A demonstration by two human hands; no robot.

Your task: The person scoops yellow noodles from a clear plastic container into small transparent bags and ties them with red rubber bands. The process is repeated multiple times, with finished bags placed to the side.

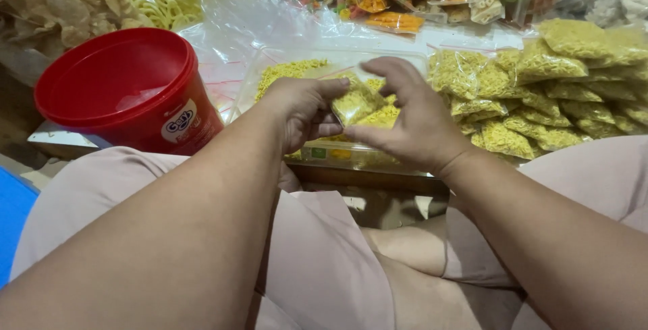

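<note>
Pinching one small clear bag of yellow noodle snack (356, 104) between them, left hand (305, 111) and right hand (412, 117) meet over a clear tray (270, 67); red tub (128, 87) close left, filled bags (540, 94) crowd right.

Red bucket (128, 87), yellow snack packets (540, 100), seemingly clear wrapping.

Counted items on the surface

One red bucket (128, 90), one clear tray (270, 77) and two hands are seen; the yellow snack packets (540, 100) are too many to count.
</note>
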